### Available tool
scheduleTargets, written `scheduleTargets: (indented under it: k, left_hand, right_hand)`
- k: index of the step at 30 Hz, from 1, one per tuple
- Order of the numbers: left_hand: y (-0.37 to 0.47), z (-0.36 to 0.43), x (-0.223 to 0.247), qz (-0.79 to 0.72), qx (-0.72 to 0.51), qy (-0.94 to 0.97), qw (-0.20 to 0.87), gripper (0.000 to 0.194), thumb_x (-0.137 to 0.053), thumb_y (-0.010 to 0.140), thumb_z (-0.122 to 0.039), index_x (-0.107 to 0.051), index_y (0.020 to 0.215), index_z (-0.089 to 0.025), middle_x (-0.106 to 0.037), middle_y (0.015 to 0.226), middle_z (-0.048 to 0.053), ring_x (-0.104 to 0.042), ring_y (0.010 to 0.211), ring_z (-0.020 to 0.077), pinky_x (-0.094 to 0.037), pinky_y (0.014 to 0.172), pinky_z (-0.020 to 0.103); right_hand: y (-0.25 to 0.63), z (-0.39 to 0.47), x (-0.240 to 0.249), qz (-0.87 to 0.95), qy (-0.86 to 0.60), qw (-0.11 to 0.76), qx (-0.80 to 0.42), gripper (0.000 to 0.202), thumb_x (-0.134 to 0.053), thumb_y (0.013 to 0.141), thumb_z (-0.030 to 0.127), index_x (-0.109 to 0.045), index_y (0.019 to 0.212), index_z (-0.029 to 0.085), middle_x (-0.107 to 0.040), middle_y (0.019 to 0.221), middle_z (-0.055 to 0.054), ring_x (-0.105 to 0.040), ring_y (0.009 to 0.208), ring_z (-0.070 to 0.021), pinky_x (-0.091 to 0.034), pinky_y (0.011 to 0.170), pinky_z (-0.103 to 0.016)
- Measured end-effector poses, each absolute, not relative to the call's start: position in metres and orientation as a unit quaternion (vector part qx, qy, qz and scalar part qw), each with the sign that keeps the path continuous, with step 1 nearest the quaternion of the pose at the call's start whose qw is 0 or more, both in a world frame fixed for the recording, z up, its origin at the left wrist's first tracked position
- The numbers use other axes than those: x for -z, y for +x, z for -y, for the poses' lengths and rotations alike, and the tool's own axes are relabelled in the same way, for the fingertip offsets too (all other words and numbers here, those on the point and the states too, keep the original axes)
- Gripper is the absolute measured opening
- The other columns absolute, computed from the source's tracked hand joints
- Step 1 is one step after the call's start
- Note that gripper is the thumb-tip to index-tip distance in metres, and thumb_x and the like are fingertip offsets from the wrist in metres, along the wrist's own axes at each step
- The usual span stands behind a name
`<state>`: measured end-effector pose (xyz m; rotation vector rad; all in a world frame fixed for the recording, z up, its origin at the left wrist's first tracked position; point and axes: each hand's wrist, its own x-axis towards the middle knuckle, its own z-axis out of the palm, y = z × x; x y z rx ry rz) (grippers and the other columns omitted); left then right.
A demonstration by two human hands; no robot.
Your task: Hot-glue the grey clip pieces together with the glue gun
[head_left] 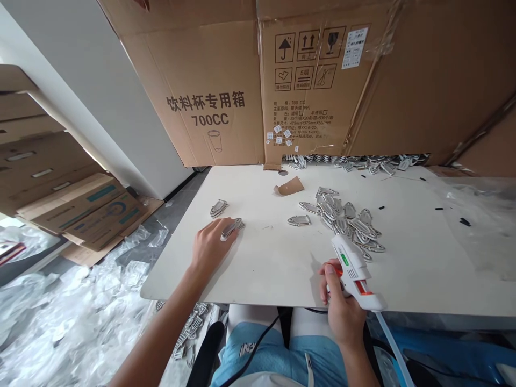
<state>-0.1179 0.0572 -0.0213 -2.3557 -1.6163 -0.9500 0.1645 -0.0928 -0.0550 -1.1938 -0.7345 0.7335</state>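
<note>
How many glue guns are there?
1: a white glue gun, held in the right hand at the near side of the table, by the pile of metal pieces. Others could be hidden.

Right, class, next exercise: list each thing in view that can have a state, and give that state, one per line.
Left hand: touching a metal piece, grip unclear
Right hand: closed around the glue gun
Glue gun: held, nozzle pointing away from the person
Glue stick: sticking out of the gun's back
Metal heap: loose, overlapping
Brown scrap: bent
Printed cardboard: standing upright
Floor plastic: crumpled
</note>
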Motion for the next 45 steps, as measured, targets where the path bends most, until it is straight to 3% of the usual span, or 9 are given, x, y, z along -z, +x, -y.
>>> scheduleTargets:
  k: [11, 17, 28, 35, 41, 45]
  left_hand:
    - [-0.12, -0.06, 0.024, 0.504, 0.323, -0.799, 0.055, 0.02, -0.065, 0.105, -0.038, -0.079, 0.112, -0.027, -0.083, 0.117, 0.005, -0.079, 0.106, 0.024, -0.06, 0.092, 0.036]
    - [-0.12, -0.06, 0.024, 0.521, 0.315, -0.792, 0.052, 0.022, -0.068, 0.103, -0.038, -0.077, 0.121, -0.027, -0.083, 0.117, 0.005, -0.078, 0.103, 0.0248, -0.06, 0.089, 0.037]
    - [-0.118, -0.06, 0.024, 0.51, 0.32, -0.798, 0.043, 0.015, -0.065, 0.105, -0.036, -0.076, 0.111, -0.029, -0.081, 0.117, 0.004, -0.077, 0.105, 0.0242, -0.057, 0.092, 0.037]
    - [-0.12, -0.062, 0.026, 0.563, 0.276, -0.779, -0.02, 0.041, -0.072, 0.097, -0.045, -0.063, 0.134, -0.029, -0.078, 0.128, 0.007, -0.075, 0.111, 0.0291, -0.058, 0.095, 0.04]
    - [-0.126, -0.062, 0.017, 0.596, 0.271, -0.755, -0.034, 0.039, -0.074, 0.092, -0.044, -0.068, 0.129, -0.031, -0.082, 0.106, 0.005, -0.077, 0.094, 0.027, -0.058, 0.083, 0.036]
    - [-0.163, -0.053, -0.001, 0.647, 0.288, -0.705, -0.032, 0.041, -0.075, 0.088, -0.052, -0.072, 0.124, -0.032, -0.082, 0.097, 0.001, -0.075, 0.076, 0.0236, -0.057, 0.073, 0.034]
  right_hand:
    - [0.166, 0.093, 0.055, 0.344, -0.543, 0.696, -0.32, 0.039, -0.072, 0.103, 0.058, -0.061, 0.104, 0.02, -0.059, 0.07, 0.003, -0.046, 0.047, -0.0086, -0.041, 0.046, -0.022]
    - [0.164, 0.094, 0.054, 0.335, -0.539, 0.702, -0.323, 0.04, -0.074, 0.101, 0.058, -0.062, 0.104, 0.02, -0.059, 0.069, 0.004, -0.045, 0.045, -0.0084, -0.04, 0.044, -0.021]
    - [0.165, 0.094, 0.057, 0.337, -0.536, 0.702, -0.326, 0.038, -0.074, 0.103, 0.056, -0.063, 0.107, 0.02, -0.056, 0.064, 0.006, -0.045, 0.046, -0.009, -0.04, 0.046, -0.022]
    - [0.166, 0.094, 0.058, 0.336, -0.536, 0.704, -0.324, 0.038, -0.074, 0.102, 0.056, -0.063, 0.106, 0.02, -0.054, 0.063, 0.006, -0.045, 0.047, -0.0095, -0.039, 0.046, -0.022]
    - [0.166, 0.092, 0.056, 0.341, -0.543, 0.699, -0.317, 0.039, -0.073, 0.102, 0.058, -0.062, 0.104, 0.021, -0.059, 0.068, 0.004, -0.047, 0.048, -0.0095, -0.041, 0.046, -0.023]
    - [0.161, 0.093, 0.05, 0.325, -0.548, 0.7, -0.323, 0.042, -0.074, 0.1, 0.062, -0.062, 0.103, 0.022, -0.058, 0.068, 0.004, -0.045, 0.047, -0.0094, -0.039, 0.045, -0.022]
